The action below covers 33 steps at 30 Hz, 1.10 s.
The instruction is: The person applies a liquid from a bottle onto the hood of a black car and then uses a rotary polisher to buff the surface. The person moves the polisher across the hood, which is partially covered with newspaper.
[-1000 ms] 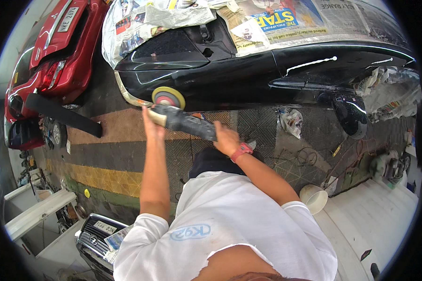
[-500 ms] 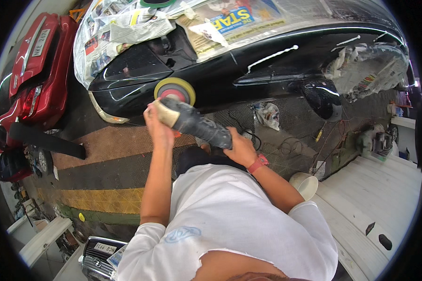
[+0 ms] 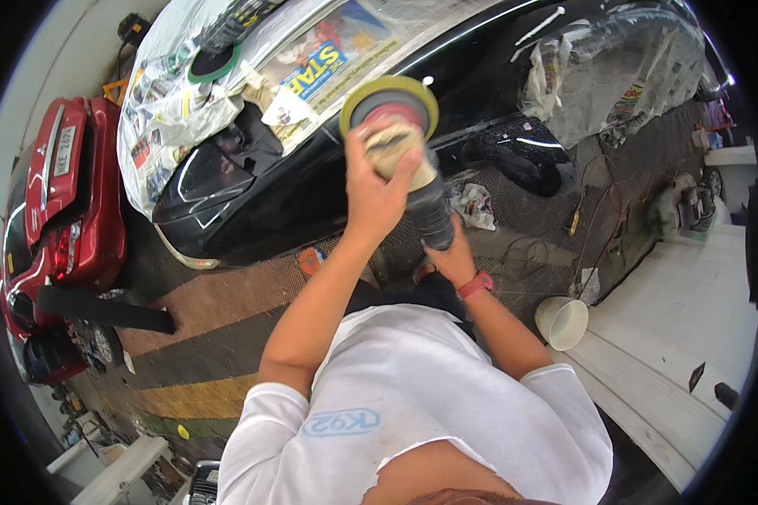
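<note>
Since the earlier frames I've brought the polisher (image 3: 408, 168) up: it sat low against the black car's side near the nose, now the yellow pad (image 3: 389, 105) rides higher on the panel, just under the papered window line. View has swung too; car fills more of the top.

Left to right:
- Red car (image 3: 63, 210) parked at far left, well apart, not involved.
- Black car (image 3: 253, 194): nose and glass masked with newspaper and plastic sheet (image 3: 185, 109); a green disc (image 3: 213, 63) lies on the masking.
- My left hand (image 3: 377, 189) is clamped over the polisher head, fingers wrapped on top, pressing it at the panel.
- My right hand (image 3: 451, 257) is closed round the dark rear body, red wristband (image 3: 475, 285) at the wrist.
- White bucket (image 3: 562, 322) on the floor to the right, beside the white step; cables and rags on the mat between.

Read: work has shifted to the upper door area. Whether the pad actually touches paint, can't tell.
</note>
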{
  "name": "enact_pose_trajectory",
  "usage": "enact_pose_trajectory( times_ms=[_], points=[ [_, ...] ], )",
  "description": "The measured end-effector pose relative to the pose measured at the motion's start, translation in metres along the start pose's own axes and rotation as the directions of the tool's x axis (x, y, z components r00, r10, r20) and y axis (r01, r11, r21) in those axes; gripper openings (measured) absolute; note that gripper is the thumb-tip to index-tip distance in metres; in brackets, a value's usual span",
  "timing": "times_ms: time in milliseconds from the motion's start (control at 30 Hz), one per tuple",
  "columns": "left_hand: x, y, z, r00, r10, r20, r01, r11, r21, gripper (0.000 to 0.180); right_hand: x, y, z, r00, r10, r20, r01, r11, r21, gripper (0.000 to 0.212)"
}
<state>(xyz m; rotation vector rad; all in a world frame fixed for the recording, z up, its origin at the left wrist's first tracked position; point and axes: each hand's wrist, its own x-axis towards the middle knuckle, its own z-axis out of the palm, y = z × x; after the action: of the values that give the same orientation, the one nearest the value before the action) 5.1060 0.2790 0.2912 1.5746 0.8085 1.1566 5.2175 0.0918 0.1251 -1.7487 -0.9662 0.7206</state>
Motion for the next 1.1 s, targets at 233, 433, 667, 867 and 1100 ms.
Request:
enact_pose_trajectory(
  times_ms=[233, 433, 667, 867, 1100],
  points=[
    [-0.088, -0.056, -0.057, 0.975, -0.055, -0.215, 0.106, 0.966, 0.237, 0.055, -0.021, 0.084, 0.066, 0.975, 0.062, 0.214, -0.049, 0.997, -0.066, 0.075],
    [-0.060, -0.045, -0.015, 0.998, 0.061, 0.014, -0.062, 0.957, 0.284, 0.053, -0.010, 0.068, 0.051, 0.967, 0.131, 0.220, -0.177, 0.963, 0.205, 0.076],
    [0.066, 0.036, 0.105, 0.865, 0.352, 0.358, -0.438, 0.878, 0.195, 0.054, 0.050, 0.008, -0.017, 0.996, 0.033, -0.085, -0.005, 0.951, 0.309, 0.069],
    [0.106, 0.076, 0.146, 0.834, 0.416, 0.362, -0.484, 0.867, 0.119, 0.049, 0.058, -0.047, -0.051, 0.976, 0.007, -0.215, 0.043, 0.973, 0.225, 0.064],
    [0.013, -0.018, 0.006, 0.969, 0.244, -0.042, -0.225, 0.938, 0.262, 0.050, -0.011, -0.022, 0.008, 0.993, 0.080, 0.091, -0.089, 0.991, 0.103, 0.063]
  ],
)
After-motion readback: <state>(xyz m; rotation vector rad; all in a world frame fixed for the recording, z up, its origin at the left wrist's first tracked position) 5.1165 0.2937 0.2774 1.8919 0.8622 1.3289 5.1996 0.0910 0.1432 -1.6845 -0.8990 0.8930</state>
